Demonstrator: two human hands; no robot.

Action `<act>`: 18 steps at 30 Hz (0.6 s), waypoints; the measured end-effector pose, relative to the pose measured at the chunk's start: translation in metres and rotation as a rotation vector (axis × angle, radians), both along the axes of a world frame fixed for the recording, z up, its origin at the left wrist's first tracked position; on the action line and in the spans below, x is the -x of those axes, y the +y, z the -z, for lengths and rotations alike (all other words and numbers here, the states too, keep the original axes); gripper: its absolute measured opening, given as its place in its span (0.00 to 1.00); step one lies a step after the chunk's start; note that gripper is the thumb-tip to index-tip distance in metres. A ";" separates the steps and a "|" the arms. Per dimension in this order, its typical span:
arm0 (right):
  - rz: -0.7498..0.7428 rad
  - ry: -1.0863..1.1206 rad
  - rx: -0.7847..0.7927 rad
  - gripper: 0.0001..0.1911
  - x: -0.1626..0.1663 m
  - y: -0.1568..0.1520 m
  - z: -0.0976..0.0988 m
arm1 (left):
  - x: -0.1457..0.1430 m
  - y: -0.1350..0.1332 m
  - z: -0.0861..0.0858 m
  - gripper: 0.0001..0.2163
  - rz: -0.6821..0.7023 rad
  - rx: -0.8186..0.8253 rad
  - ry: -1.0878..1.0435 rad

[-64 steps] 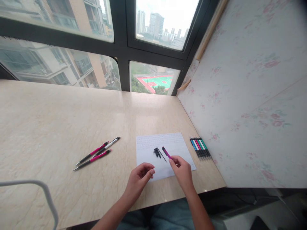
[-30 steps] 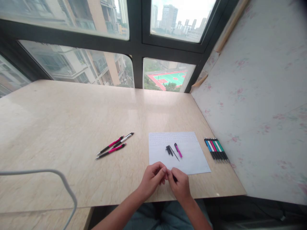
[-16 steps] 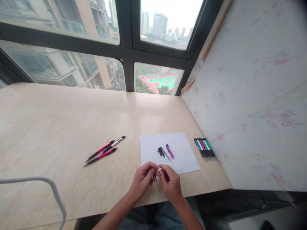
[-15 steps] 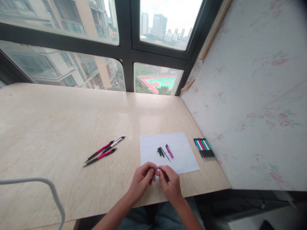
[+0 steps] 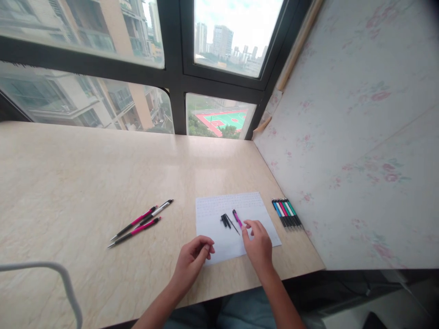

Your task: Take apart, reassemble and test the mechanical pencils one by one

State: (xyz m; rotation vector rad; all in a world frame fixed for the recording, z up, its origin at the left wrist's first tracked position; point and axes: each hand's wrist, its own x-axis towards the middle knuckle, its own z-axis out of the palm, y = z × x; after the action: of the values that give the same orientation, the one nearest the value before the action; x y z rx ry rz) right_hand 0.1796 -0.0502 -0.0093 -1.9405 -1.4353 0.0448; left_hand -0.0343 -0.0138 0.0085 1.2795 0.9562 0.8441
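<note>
My right hand [image 5: 258, 242] reaches over the sheet of paper [image 5: 222, 246], thumb and fingers apart, at the lower end of the purple pen barrel [image 5: 237, 218]. Whether the fingertips touch it I cannot tell. Left of that barrel lie a thin dark refill [image 5: 233, 225] and several short black pen parts [image 5: 225, 221]. At the paper's lower left edge is my left hand [image 5: 194, 257], its fingers curled in with thumb and forefinger together. Anything held in that pinch is too small or too hidden to name.
Left on the marble-patterned desk [image 5: 85, 183] lie three assembled pens [image 5: 140, 226], two pink and one white. A row of several coloured pens [image 5: 287, 214] sits beside the right wall [image 5: 343, 137]. A grey cable-like tube [image 5: 65, 278] curves at lower left.
My hands were together at the paper's front edge and have parted. The right one moved forward to the purple barrel; the left one shifted slightly left. The view turned a little.
</note>
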 end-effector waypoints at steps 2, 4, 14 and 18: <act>0.025 -0.092 0.050 0.09 -0.004 0.009 -0.001 | 0.000 0.000 0.001 0.09 0.003 -0.004 0.004; 0.038 -0.141 0.090 0.09 -0.003 0.014 -0.002 | 0.000 0.000 0.003 0.09 0.015 -0.013 0.007; 0.012 -0.055 0.045 0.07 -0.009 0.006 0.010 | 0.000 0.000 0.003 0.09 0.022 -0.062 0.042; -0.011 0.117 -0.042 0.15 -0.014 -0.009 0.019 | 0.001 0.001 0.004 0.11 0.083 -0.123 0.124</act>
State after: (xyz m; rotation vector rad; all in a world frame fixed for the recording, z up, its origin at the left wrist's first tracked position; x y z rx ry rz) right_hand 0.1939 -0.0592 -0.0283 -1.8643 -1.3593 0.1298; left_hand -0.0356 -0.0132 0.0044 1.4813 0.9537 0.7763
